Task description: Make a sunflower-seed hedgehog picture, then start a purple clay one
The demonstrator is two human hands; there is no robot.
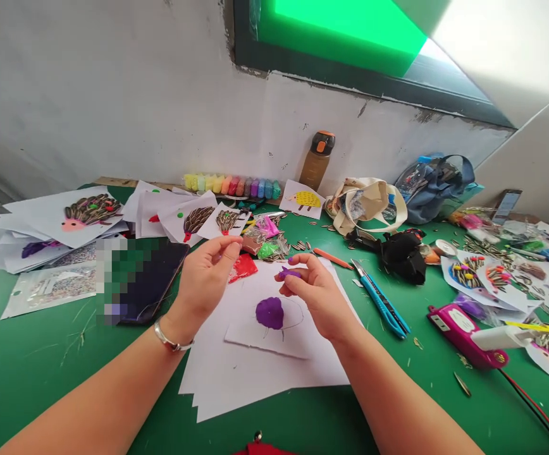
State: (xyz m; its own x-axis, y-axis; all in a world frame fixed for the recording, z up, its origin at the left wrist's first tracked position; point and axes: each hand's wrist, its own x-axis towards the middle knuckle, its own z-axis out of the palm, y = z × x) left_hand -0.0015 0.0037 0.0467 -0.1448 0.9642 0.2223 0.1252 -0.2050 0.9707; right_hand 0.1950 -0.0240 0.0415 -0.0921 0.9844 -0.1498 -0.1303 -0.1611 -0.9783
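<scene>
A silver bracelet [173, 340] circles the bare left wrist [182, 319].

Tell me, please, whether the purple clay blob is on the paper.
It is on: the purple clay blob sits on the white paper sheet, inside a drawn outline.

Matt purple clay [270, 313] on smooth white paper [227, 373]

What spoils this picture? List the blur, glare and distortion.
Head view: a pixelated mosaic hides part of the black phone-like slab; the wide lens bends the dark window frame; glare bleaches the pale wall at upper right; the left hand stays sharp.
</scene>
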